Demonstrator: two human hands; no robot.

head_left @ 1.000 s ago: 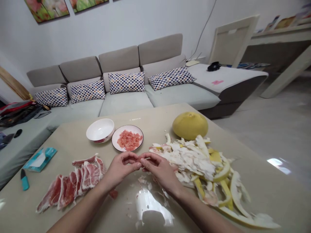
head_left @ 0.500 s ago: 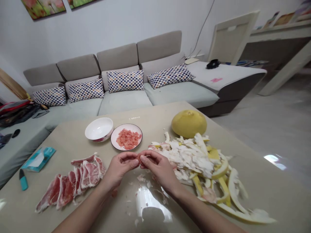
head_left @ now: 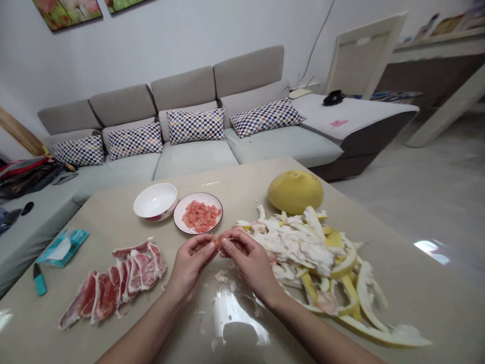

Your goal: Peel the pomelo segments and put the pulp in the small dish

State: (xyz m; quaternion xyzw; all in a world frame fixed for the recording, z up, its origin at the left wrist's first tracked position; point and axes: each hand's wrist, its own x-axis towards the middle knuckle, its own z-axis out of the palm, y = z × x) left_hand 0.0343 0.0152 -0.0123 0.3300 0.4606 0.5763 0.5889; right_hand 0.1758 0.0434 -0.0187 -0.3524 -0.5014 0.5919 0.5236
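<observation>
Pink pomelo shred, pinched between both hands

Pink shred [head_left: 219, 241]: held between fingertips of left hand [head_left: 191, 265] and right hand [head_left: 250, 265], showing more than in the earlier view. Plate [head_left: 207, 202]: white, heaped with pink pulp [head_left: 200, 216]. Bowl [head_left: 154, 198]: white, just beside plate. Segments [head_left: 131, 278]: left of hands. Peel [head_left: 299, 242]: heaped right. Pomelo [head_left: 295, 192]: whole, yellow, behind peel.

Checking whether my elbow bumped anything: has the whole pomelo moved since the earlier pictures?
No, the pomelo sits in the same spot relative to the plate of pink pulp; only the camera view shifted slightly.
</observation>
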